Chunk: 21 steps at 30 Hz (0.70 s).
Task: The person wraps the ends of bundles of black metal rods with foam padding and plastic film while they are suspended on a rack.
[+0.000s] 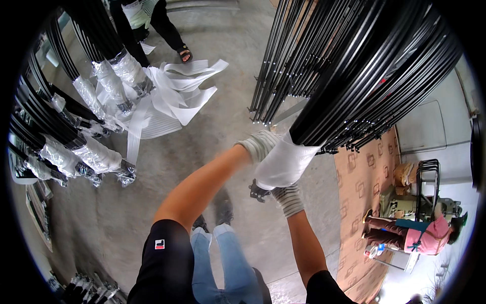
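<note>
A white wrapping sheet (288, 164) is wound around the lower end of a thick bundle of black metal tubes (344, 96). My left hand (260, 145), in a striped grey-white knit glove, closes against the upper left side of the wrap; its fingertips are partly hidden and slightly blurred. Below the wrap, my right hand (288, 198), in the same kind of glove, grips its lower edge, with most fingers tucked out of sight. Dark tube ends (259, 191) stick out beneath the sheet, beside my right hand.
More black tubes (283, 66) stand behind the bundle. On the left are tube bundles with plastic-wrapped ends (98, 152) and loose white sheets (174, 96) on the floor. A person in sandals (186, 53) stands far left; another in pink (428, 235) works at a machine on the right.
</note>
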Available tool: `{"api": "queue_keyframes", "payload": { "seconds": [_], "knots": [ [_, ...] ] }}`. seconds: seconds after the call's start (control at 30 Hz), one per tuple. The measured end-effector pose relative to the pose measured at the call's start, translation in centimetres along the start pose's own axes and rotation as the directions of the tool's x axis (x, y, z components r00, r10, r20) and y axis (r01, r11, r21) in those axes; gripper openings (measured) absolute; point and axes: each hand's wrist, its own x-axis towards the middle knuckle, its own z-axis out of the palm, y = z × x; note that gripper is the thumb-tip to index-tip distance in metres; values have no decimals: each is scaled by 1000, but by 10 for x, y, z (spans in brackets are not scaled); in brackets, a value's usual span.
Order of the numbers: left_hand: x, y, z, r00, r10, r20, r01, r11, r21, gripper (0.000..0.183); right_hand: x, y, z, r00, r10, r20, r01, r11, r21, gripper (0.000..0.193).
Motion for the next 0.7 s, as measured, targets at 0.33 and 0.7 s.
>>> {"api": "queue_keyframes", "payload": {
  "seconds": [0.33, 0.7],
  "knots": [
    [6, 52, -40, 948, -49, 316, 54, 998, -10, 25, 3, 11, 0, 984, -146, 101, 124, 973, 197, 37],
    [-103, 103, -32, 794, -561, 233, 296, 23, -955, 64, -97, 55, -16, 692, -719, -59, 452, 496, -742, 21]
  ]
}}
